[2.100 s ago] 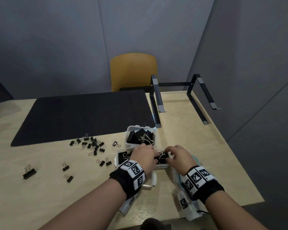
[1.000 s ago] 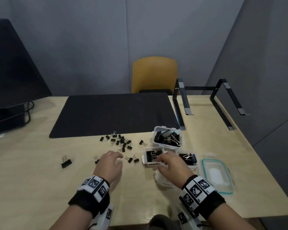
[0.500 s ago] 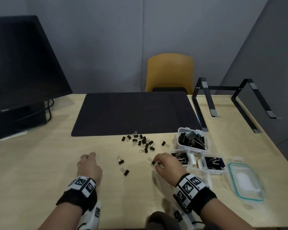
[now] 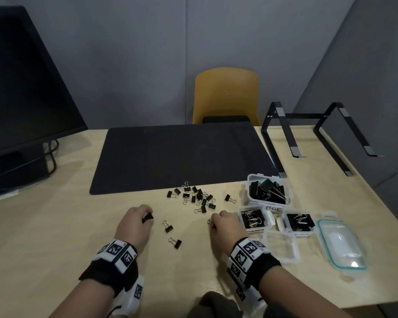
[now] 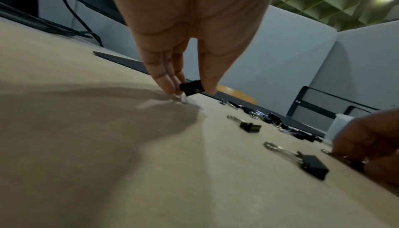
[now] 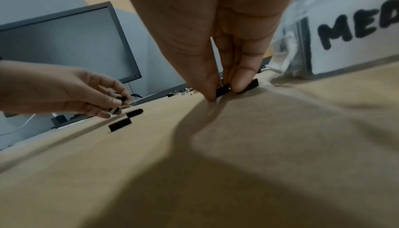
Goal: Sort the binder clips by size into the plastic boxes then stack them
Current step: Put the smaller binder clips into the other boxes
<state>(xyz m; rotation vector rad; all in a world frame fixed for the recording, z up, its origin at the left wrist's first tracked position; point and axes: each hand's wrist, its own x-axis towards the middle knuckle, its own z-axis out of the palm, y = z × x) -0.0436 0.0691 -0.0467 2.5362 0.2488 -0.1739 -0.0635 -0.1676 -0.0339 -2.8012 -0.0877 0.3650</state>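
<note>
My left hand (image 4: 138, 220) pinches a small black binder clip (image 4: 147, 218) (image 5: 191, 87) between thumb and fingers just above the table. My right hand (image 4: 225, 223) pinches another small binder clip (image 6: 222, 90) (image 4: 210, 223) at table level, left of the boxes. Two loose clips (image 4: 168, 227) (image 4: 176, 242) lie between the hands. A pile of several small clips (image 4: 197, 197) sits farther back. Three clear plastic boxes stand at the right: a large one (image 4: 268, 191) full of big clips, and two smaller ones (image 4: 254, 219) (image 4: 300, 222) holding clips.
Loose clear lids (image 4: 282, 247) (image 4: 341, 245) lie right of my right hand. A black desk mat (image 4: 179, 154) covers the table's middle, a monitor (image 4: 25, 88) stands at the left, a black laptop stand (image 4: 308, 138) at the back right, a yellow chair (image 4: 226, 95) behind.
Both hands left the boxes and moved left to the loose clips. Each has picked up a small clip. The head view has swung left, bringing the monitor into view.
</note>
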